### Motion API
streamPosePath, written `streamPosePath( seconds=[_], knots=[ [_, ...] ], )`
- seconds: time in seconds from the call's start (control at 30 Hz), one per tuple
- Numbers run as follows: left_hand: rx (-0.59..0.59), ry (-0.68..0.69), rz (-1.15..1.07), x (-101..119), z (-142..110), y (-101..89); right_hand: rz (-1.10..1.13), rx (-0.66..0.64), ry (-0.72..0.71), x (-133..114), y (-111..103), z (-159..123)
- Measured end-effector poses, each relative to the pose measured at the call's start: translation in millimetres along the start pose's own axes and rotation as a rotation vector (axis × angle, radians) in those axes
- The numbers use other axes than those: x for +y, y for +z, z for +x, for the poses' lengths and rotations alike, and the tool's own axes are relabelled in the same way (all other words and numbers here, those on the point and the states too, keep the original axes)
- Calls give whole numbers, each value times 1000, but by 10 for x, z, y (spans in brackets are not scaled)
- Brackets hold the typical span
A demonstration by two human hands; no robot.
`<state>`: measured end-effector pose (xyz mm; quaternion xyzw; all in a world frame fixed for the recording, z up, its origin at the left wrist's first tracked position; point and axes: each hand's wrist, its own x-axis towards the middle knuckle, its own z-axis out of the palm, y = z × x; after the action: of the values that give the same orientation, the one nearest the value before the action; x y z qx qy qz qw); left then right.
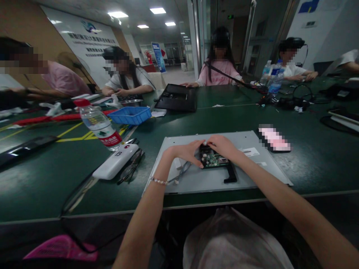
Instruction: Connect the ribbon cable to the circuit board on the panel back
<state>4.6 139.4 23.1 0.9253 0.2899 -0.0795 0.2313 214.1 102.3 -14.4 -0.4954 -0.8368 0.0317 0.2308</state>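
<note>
A green circuit board [214, 158] in a black frame lies on a flat grey metal panel [196, 183]. My left hand [186, 150] spans the board's left side, its thumb at the near corner and its fingertips at the far corner. My right hand [223, 146] reaches over the board's far edge, its fingers pinched at a small white piece, seemingly a connector [205, 143]. The fingertips of both hands nearly meet there. From the board's near right side a black bracket [230, 175] sticks out. A grey cable [183, 171] runs under my left hand.
Left of the panel are a white power bank [116, 161], glasses [131, 166] and a water bottle [101, 127]. A blue tray [130, 115] and a black casing [178, 98] lie beyond. A phone [275, 139] rests at the right. Several people sit around the green table [224, 117].
</note>
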Motion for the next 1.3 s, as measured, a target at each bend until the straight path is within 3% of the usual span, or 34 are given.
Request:
streamPosePath(
  seconds=[0.3, 0.47, 0.63, 0.8, 0.93, 1.07, 1.3],
  knots=[
    [-47, -92, 16, 75, -33, -33, 50, -46, -44, 0, -33, -39],
    [-35, -91, 25, 109, -64, -43, 80, -2, -51, 68, -234, -104],
    [14, -69, 29, 96, -82, -31, 69, -61, -5, 391, -573, -344],
    [110, 38, 30, 193, -52, -16, 217, -48, 232, 783, -758, -726],
    [136, 115, 18, 348, 7, 31, 350, -76, 361, 902, -729, -931],
    [115, 191, 11, 438, 73, 97, 375, -129, 352, 853, -620, -961],
    [147, 272, 38, 477, 188, 200, 389, -101, 336, 765, -512, -938]
  ],
)
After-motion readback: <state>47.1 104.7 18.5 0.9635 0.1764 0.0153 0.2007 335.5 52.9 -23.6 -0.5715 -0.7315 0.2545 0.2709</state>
